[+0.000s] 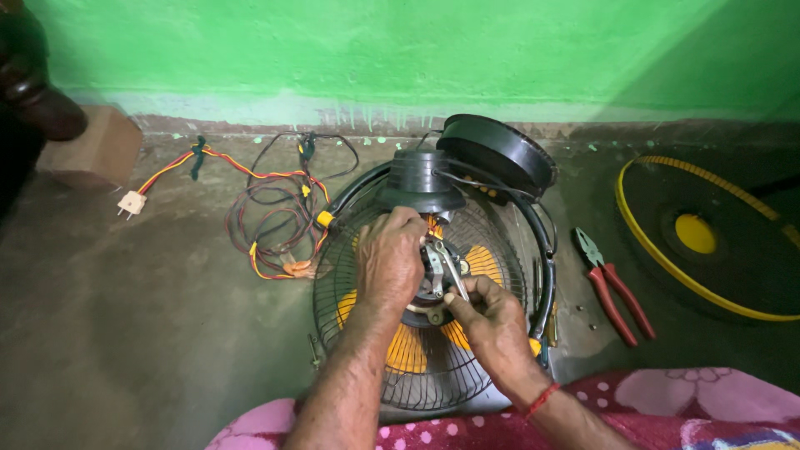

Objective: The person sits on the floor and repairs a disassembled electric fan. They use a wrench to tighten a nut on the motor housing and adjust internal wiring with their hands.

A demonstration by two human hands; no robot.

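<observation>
A dismantled fan lies face down on the floor, its wire grille (350, 333) over yellow blades (407, 350). My left hand (388, 258) rests on the metal motor (437, 275) at the fan's centre, fingers curled over its top. My right hand (492, 321) grips the motor's lower right side, pinching a small metal part. A black motor cover (421, 179) stands just behind the motor, with a black round base (500, 150) beyond it.
Red-handled pliers (612, 287) lie right of the fan. A black front grille with a yellow rim (708, 237) is at far right. Red, yellow and black wires (267, 217) with a white plug (131, 202) sprawl at left. A green wall (375, 50) rises behind; pink patterned cloth (667, 408) lies below.
</observation>
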